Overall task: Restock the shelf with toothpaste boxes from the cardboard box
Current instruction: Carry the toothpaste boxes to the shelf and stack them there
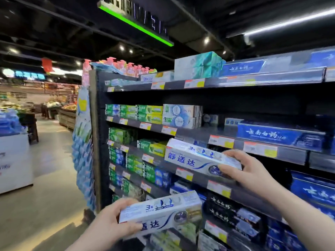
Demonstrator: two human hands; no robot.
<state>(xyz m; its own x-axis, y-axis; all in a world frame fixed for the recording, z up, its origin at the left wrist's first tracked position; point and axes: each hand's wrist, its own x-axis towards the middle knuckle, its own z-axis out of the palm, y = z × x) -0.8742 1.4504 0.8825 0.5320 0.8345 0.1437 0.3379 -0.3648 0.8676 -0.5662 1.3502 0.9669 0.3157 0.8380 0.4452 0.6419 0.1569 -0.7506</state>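
At far left a shop aisle runs back over a pale floor (52, 160) toward produce stands, under a dark ceiling with a green light strip (136, 24). The left hand (110, 225) grips the left end of a white-and-blue toothpaste box (161, 212), thumb across the front face and fingers (125, 201) curled over the top edge. That box lies low in front of the shelving, its long axis running left to right and rising slightly rightward. Above it, a second toothpaste box (201, 158) (same design) is held against the edge of a middle shelf (204, 180), its long axis sloping down to the right, printed face outward. The right hand (252, 171) pinches its right end, thumb on the front, fingers (233, 153) over the top. Green, white and blue boxes fill the dark shelf unit, yellow price tags (220, 189) along its edges.
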